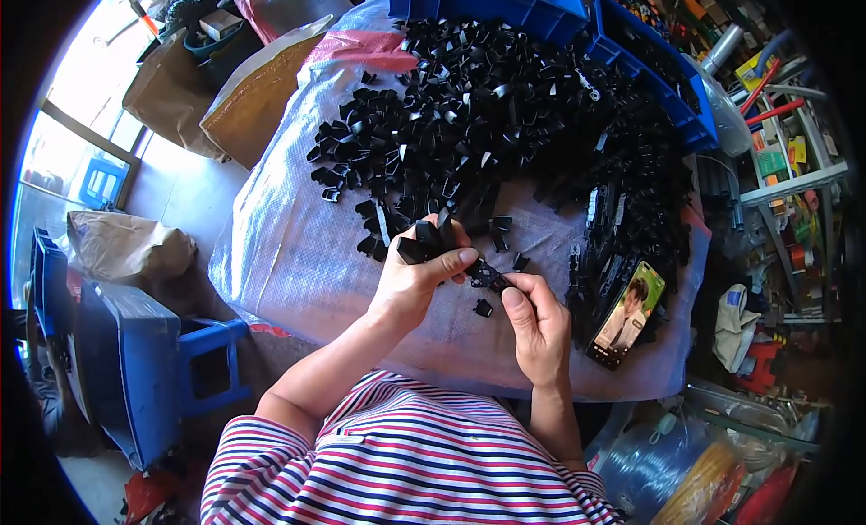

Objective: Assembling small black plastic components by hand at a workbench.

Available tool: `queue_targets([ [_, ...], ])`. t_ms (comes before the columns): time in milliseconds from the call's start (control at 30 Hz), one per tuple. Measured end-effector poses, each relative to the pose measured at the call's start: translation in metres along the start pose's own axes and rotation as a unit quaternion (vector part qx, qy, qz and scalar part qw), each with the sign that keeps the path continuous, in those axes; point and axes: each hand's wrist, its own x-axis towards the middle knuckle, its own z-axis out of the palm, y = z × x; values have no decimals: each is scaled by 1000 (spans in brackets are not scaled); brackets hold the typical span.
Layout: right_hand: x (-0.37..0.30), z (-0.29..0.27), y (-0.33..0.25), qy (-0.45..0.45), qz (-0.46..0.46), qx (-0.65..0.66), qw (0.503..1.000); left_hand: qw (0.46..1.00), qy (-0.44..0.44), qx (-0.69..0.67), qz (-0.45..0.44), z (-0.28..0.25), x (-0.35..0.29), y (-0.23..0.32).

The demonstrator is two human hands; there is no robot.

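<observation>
My left hand (pixel 408 277) is closed round several black plastic pieces (pixel 424 241) that stick up between its fingers. Its thumb presses on a narrow black plastic strip (pixel 487 274) with small details along it. My right hand (pixel 539 326) pinches the other end of that strip between thumb and fingertips. Close by on the sheet lie a few small black clips (pixel 483 308). Beyond my hands spreads a large heap of black plastic pieces (pixel 469 110), and longer black strips (pixel 613 218) are piled at its right. The exact kind of these parts cannot be made out.
A white woven sheet (pixel 289 245) covers the work surface. A phone (pixel 624 313) with a lit screen leans at the right. Blue crates (pixel 505 6) stand at the back. To the left are a blue stool (pixel 212 367) and sacks (pixel 126 245); cluttered shelves (pixel 794 187) stand right.
</observation>
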Motion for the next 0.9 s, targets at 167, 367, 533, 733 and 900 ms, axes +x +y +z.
queue_targets([
  [167, 0, -1, -1, -10, -7, 4, 1000, 998, -16, 65, 15, -4, 1, -1],
  [367, -2, 7, 1, -11, 4, 4, 1000, 993, -1, 116, 35, -2, -6, -1],
  [533, -2, 35, 8, 61, 20, 39, 997, 986, 67, 137, 69, 2, -14, -15],
  [733, 6, 32, 9, 155, -98, -2, 983, 997, 8, 64, 42, -7, -15, -4],
  [900, 3, 41, -3, 61, -158, -123, 978, 983, 15, -151, -103, 8, -23, -14],
])
